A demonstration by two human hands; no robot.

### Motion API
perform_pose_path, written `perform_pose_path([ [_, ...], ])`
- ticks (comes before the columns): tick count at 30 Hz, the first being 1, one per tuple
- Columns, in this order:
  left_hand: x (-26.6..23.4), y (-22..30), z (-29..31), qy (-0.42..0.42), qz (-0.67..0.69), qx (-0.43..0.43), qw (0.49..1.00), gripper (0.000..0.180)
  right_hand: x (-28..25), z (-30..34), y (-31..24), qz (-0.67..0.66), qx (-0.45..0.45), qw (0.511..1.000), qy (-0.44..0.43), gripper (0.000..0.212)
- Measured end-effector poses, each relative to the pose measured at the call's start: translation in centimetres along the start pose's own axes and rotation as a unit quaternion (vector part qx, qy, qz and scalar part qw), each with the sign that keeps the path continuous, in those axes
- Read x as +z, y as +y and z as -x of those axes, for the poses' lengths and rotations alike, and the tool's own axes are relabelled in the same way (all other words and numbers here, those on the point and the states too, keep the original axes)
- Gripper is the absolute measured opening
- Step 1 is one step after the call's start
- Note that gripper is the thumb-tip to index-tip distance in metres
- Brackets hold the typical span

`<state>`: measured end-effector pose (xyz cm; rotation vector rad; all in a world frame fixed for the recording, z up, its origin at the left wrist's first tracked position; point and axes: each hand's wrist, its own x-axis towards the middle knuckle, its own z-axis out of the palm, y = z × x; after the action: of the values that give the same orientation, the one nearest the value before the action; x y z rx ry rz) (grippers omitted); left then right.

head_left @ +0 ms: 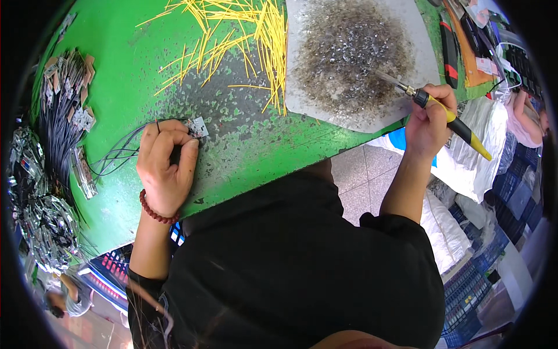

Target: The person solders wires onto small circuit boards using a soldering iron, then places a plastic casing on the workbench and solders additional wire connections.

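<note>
Bundled black wires (58, 125) crowd the left side of the green table (256, 154). The left hand (165, 166) curls over thin dark wires (119, 152); I cannot tell whether it grips them. A flat, silvery board (198, 127) lies at its fingertips. Scuffed, open tabletop borders the pale, gritty sheet (297, 87), by whose right edge the right hand (429, 125) grips a yellow-and-black soldering iron (462, 131).

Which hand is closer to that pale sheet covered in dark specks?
Right: the right hand, gripping a soldering iron, is at the lower right edge of the pale sheet. The left hand is farther off to its left, near a small board.
</note>
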<state>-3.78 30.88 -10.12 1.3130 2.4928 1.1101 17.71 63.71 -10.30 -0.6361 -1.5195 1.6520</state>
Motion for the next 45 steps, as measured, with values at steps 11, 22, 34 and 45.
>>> perform_pose_path([
  [11, -0.4, -0.1, 0.3, 0.009, -0.008, -0.015, 1.0, 0.015, 0.1, -0.1, -0.5, 0.012, -0.023, 0.999, 0.029, 0.01],
  [22, -0.1, -0.6, 0.0, 0.034, 0.028, 0.033, 0.999, 0.015, 9.5, 4.0, 0.8, 0.002, -0.026, 0.997, -0.071, 0.018],
  [34, 0.3, -1.4, 0.6, 0.056, 0.064, 0.029, 0.996, 0.016, 14.8, 8.1, 3.1, 0.021, -0.062, 0.981, -0.182, 0.029],
  [45, 0.4, -1.5, 0.6, 0.057, 0.045, 0.024, 0.997, 0.017, 14.8, 8.1, 3.6, 0.044, -0.06, 0.972, -0.222, 0.021],
])
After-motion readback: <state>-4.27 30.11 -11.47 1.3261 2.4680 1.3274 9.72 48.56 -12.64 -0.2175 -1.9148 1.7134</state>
